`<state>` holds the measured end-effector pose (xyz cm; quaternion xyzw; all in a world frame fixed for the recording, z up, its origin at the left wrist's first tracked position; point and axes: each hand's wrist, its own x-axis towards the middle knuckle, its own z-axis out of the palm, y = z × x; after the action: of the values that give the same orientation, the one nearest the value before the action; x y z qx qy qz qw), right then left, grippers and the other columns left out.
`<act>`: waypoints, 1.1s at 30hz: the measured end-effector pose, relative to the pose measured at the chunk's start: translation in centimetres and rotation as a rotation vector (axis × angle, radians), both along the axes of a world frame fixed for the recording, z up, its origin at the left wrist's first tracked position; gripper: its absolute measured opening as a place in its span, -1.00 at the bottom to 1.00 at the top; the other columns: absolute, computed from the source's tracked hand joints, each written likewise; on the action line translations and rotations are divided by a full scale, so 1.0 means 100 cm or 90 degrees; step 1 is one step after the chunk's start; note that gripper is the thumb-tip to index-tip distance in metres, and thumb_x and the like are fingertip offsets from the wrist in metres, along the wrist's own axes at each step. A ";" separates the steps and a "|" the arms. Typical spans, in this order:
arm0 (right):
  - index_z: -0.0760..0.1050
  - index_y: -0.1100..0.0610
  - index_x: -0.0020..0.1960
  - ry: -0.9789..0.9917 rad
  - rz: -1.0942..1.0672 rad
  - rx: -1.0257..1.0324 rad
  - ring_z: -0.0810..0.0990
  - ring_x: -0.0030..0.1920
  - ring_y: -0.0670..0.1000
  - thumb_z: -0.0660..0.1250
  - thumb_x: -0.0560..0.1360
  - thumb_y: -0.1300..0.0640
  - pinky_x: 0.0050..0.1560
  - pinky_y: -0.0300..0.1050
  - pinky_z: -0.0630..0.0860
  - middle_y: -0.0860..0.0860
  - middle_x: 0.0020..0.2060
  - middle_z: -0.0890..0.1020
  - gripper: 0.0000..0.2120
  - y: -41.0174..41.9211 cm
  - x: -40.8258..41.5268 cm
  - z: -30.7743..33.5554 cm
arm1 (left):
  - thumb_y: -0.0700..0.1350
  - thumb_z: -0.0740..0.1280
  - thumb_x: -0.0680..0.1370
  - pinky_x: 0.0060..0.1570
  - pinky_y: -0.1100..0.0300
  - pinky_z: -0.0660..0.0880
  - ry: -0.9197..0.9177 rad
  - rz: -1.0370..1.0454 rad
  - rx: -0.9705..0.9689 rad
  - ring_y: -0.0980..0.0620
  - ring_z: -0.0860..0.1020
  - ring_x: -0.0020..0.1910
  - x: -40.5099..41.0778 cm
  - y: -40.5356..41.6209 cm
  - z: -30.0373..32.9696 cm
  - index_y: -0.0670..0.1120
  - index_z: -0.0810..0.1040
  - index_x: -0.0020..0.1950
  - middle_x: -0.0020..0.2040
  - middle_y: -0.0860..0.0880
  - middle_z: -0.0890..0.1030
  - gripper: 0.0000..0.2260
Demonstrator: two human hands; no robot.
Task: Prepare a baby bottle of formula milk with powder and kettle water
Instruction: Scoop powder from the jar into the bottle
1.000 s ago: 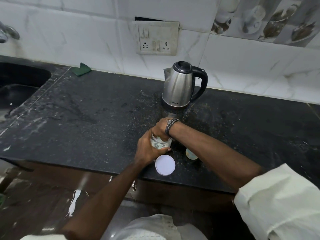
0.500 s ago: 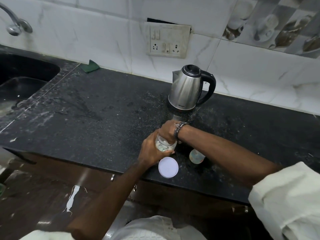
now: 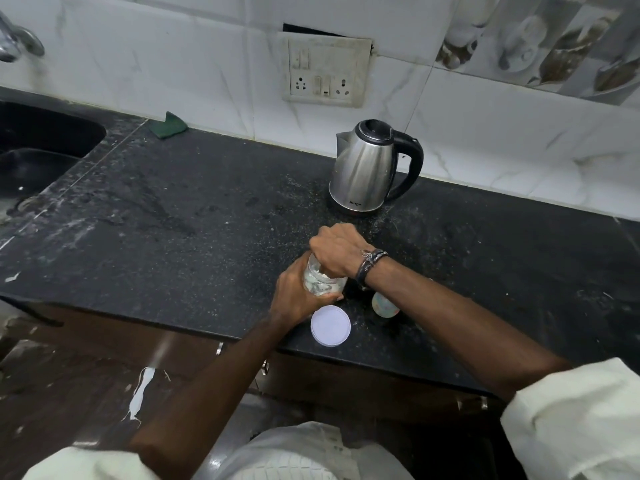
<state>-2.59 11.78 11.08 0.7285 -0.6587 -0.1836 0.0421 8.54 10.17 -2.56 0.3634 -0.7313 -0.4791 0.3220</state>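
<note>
Jar [image 3: 323, 284] between both hands (upright)

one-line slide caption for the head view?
Left hand grips a clear jar while the right hand reaches into it; white lid and kettle on the counter.

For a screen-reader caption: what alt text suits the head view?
Left hand grips a clear plastic jar on a black stone counter while the right hand reaches into it; a white round lid and steel kettle stand nearby.

A small brand mark is showing low on the steel kettle [image 3: 363, 171], at 6 o'clock on its body, too blurred to read.
</note>
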 end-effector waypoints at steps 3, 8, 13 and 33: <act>0.60 0.21 0.08 -0.054 -0.034 -0.012 0.64 0.07 0.27 0.25 0.55 0.20 -0.13 0.00 0.47 0.19 0.07 0.66 -0.80 0.002 0.000 0.002 | 0.15 0.69 0.17 0.12 -0.05 0.59 0.017 -0.004 0.008 0.09 0.63 0.13 0.001 -0.001 -0.004 0.03 0.51 0.33 0.16 0.06 0.66 -0.21; 0.56 0.22 0.09 -0.159 -0.113 0.007 0.61 0.09 0.30 0.32 0.46 0.28 -0.11 0.00 0.47 0.25 0.10 0.60 -0.79 0.005 -0.003 0.002 | 0.13 0.71 0.16 0.12 -0.06 0.59 0.039 -0.012 0.010 0.10 0.63 0.14 0.001 -0.001 -0.006 0.05 0.50 0.34 0.17 0.09 0.66 -0.19; 0.59 0.19 0.10 -0.202 -0.191 -0.069 0.62 0.06 0.29 0.33 0.45 0.24 -0.11 -0.01 0.49 0.23 0.08 0.63 -0.76 0.009 -0.003 -0.011 | 0.08 0.73 0.13 0.20 -0.06 0.56 0.059 -0.012 0.032 0.10 0.60 0.22 0.003 -0.001 -0.012 0.02 0.45 0.43 0.25 0.08 0.63 -0.08; 0.67 0.09 -0.10 -0.347 -0.335 -0.114 0.66 -0.02 0.18 0.40 0.32 0.15 -0.03 0.00 0.60 0.07 -0.09 0.72 -0.83 0.005 -0.007 -0.031 | -0.09 0.71 0.22 0.28 -0.06 0.52 0.077 -0.034 0.051 0.12 0.55 0.29 0.008 -0.003 -0.026 0.00 0.37 0.49 0.34 0.05 0.57 -0.09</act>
<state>-3.25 12.32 7.94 0.5499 -0.8236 0.0706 -0.1196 9.39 9.87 -5.20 0.3270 -0.7000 -0.5375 0.3378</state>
